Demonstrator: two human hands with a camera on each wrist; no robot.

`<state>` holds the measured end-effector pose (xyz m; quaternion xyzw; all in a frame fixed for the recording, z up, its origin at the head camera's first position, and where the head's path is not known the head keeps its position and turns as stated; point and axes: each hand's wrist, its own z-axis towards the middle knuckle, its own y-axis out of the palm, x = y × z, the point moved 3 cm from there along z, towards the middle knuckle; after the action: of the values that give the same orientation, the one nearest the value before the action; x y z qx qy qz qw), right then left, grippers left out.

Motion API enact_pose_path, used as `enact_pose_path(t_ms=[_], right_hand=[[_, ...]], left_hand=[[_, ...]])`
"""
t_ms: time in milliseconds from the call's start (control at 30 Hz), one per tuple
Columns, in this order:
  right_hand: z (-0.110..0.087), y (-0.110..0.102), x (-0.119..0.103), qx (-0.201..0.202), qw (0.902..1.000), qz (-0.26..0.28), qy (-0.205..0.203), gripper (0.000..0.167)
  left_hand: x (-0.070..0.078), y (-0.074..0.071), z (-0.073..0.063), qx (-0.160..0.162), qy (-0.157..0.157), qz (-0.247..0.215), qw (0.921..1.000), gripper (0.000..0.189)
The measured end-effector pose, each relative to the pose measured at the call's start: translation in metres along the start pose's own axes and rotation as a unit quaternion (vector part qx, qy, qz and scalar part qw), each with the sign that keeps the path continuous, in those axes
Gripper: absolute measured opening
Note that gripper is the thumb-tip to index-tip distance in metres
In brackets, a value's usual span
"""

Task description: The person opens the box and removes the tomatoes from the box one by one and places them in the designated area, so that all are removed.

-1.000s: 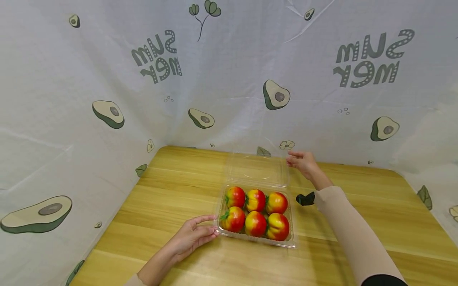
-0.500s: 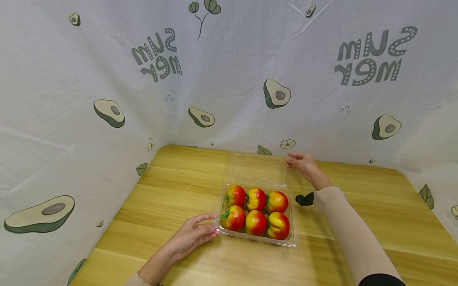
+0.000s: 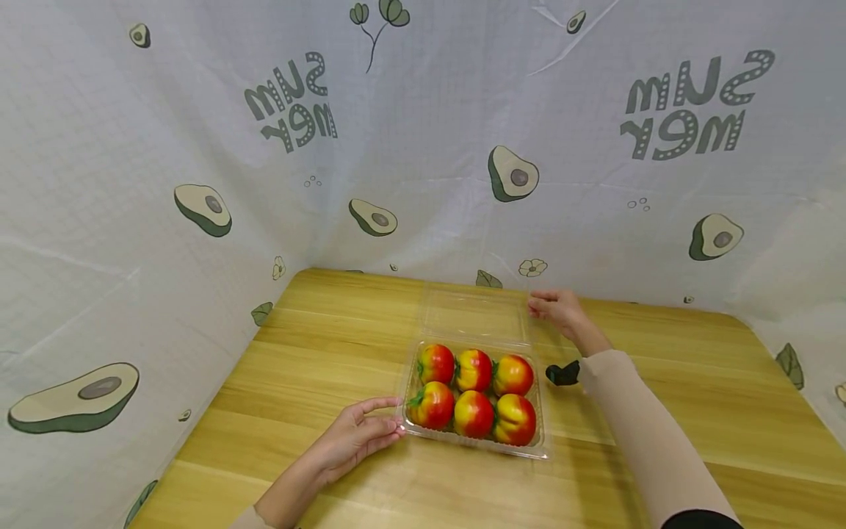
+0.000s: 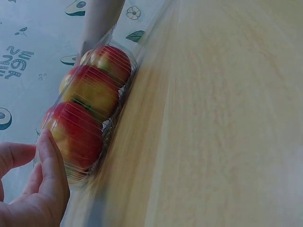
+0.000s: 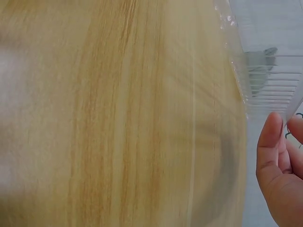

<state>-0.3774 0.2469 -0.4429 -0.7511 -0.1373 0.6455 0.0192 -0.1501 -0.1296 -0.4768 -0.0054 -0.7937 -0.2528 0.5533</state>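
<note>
A clear plastic clamshell container (image 3: pixel 479 445) stands on the table, filled with several red-and-yellow fruits (image 3: pixel 472 414), some showing green leafy caps. Its transparent lid (image 3: pixel 472 317) is hinged at the far side and swung back, away from the person. At the near left corner, the left hand (image 3: pixel 353 439) pinches the container's rim between thumb and fingers. The right hand (image 3: pixel 560 312) pinches the lid's far right corner. In the right wrist view, thumb and fingers meet at the ribbed lid edge (image 5: pixel 273 87). The left wrist view shows three fruits through the ribbed side wall.
The wood-grain table (image 3: pixel 317 353) extends around the container. A white sheet (image 3: pixel 423 147) printed with avocados and lettering hangs along its back and left side. A black object (image 3: pixel 563 373) shows at the right cuff, right of the container.
The right hand and the lid's far edge have come down slightly toward the person. The left hand and the container with its fruits have stayed put.
</note>
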Motion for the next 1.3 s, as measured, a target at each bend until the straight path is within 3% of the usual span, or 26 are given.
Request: enact_pose_path(t_ms=[800, 1300], right_hand=[[-0.002, 0.002, 0.004, -0.012, 0.9997, 0.011, 0.016, 0.049], [-0.011, -0.01, 0.006, 0.0, 0.9998, 0.021, 0.001, 0.053]], left_hand=[[-0.003, -0.003, 0.002, -0.004, 0.004, -0.006, 1.0, 0.049], [0.003, -0.004, 0.002, -0.009, 0.013, 0.038, 0.9992, 0.057]])
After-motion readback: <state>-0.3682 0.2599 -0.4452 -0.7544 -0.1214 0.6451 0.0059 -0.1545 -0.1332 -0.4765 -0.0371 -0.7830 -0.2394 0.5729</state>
